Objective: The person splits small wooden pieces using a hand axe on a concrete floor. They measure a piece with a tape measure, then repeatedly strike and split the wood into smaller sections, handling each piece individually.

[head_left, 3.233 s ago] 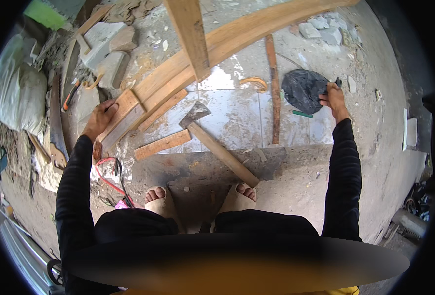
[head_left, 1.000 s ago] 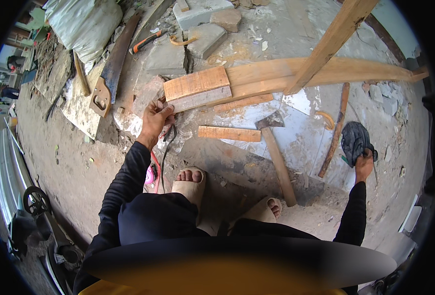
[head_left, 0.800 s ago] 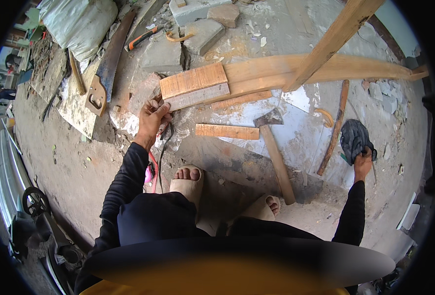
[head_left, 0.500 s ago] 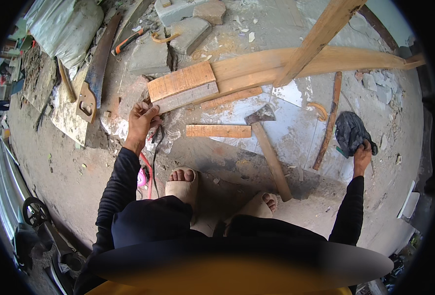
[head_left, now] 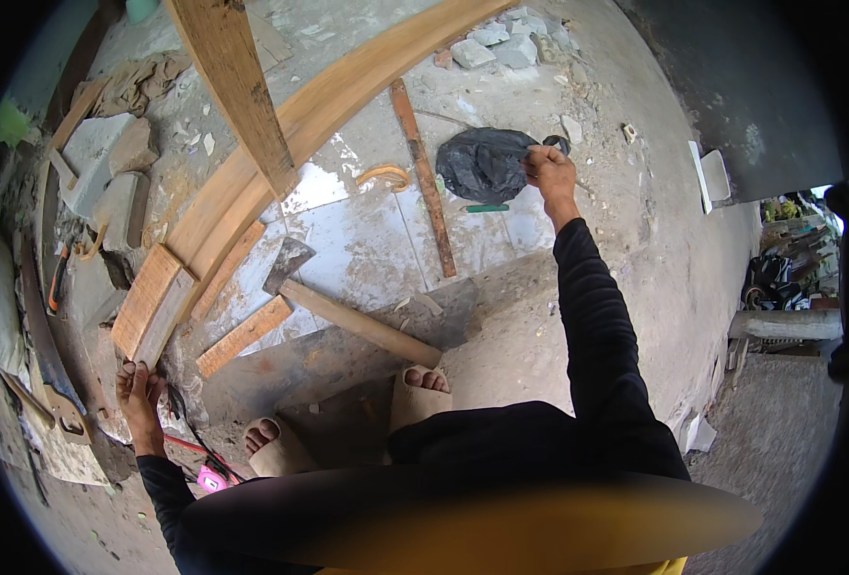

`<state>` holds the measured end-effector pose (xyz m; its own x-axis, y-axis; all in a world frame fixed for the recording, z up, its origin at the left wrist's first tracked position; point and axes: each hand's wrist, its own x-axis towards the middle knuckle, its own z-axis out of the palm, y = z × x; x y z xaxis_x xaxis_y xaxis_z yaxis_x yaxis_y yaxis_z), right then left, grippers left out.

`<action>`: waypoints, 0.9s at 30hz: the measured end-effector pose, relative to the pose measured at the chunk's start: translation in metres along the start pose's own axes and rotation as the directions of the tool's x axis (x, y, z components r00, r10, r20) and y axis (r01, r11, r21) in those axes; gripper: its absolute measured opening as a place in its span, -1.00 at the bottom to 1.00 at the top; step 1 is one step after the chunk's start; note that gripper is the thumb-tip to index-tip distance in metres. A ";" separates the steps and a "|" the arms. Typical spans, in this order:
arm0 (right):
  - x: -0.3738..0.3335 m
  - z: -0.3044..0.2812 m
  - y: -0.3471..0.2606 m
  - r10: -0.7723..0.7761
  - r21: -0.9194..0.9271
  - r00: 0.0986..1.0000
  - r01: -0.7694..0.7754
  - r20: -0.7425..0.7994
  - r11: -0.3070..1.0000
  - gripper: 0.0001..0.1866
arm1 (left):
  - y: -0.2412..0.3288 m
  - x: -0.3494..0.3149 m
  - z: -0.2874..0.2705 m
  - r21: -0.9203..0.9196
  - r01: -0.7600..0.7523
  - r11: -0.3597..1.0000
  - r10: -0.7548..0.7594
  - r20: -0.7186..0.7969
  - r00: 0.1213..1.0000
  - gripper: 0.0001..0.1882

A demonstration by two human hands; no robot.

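My left hand (head_left: 139,398) is at the lower left, thumb and fingertips closed on the near end of a short wooden block (head_left: 148,299). That block lies along the end of a long curved timber beam (head_left: 333,105). To the right, my right hand (head_left: 551,177) pinches the edge of a crumpled black plastic bag (head_left: 482,165) on the floor. A thin green object (head_left: 487,208) lies beside the bag. Between my hands are a hatchet (head_left: 357,321) with a wooden handle, a short wooden strip (head_left: 244,335) and a long rusty-brown stick (head_left: 422,177).
An upright timber post (head_left: 237,96) rises across the beam. At the left lie a handsaw (head_left: 48,345), an orange-and-black tool (head_left: 58,280) and concrete blocks (head_left: 117,213). Stone rubble (head_left: 511,48) sits at the far side. A pink tape measure (head_left: 211,478) is near my left foot.
The view has turned to the right, so the scene sits further left and tilted. My right hand still holds the bag, which looks more spread out. My left hand remains at the block's end.
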<state>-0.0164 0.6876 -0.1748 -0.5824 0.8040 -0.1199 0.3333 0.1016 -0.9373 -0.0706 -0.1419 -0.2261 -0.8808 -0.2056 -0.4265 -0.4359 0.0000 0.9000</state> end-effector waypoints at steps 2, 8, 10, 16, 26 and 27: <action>0.002 -0.001 -0.005 -0.016 0.037 1.000 0.016 -0.001 0.999 -0.82 | 0.001 -0.001 0.001 0.013 0.002 1.000 -0.002 -0.003 1.000 -0.85; 0.006 -0.007 -0.016 0.035 0.118 0.999 -0.031 -0.029 0.992 -0.84 | 0.013 -0.010 0.008 0.139 -0.028 0.990 0.029 0.000 1.000 -0.81; 0.003 -0.011 -0.016 0.059 0.077 0.998 -0.058 -0.018 0.995 -0.85 | 0.015 -0.014 0.008 0.165 -0.048 0.985 0.046 0.014 0.999 -0.80; -0.007 -0.020 -0.008 0.165 -0.010 0.986 -0.165 0.005 0.986 -0.79 | 0.009 -0.016 -0.006 0.208 -0.039 0.977 0.042 -0.012 0.999 -0.80; 0.057 0.022 0.042 -0.249 -0.793 0.923 0.381 0.294 0.476 -0.80 | 0.008 -0.020 -0.013 0.260 -0.104 0.960 0.107 0.004 0.994 -0.80; 0.061 0.022 0.048 -0.337 -0.839 0.879 0.444 0.338 0.316 -0.80 | 0.007 -0.026 -0.015 0.258 -0.089 0.962 0.094 -0.009 0.996 -0.80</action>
<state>-0.0526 0.7286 -0.2342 -0.8747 0.4744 0.0995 0.4688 0.8801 -0.0747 -0.0484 -0.1515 -0.2072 -0.9164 -0.2131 -0.3390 -0.3887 0.2709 0.8806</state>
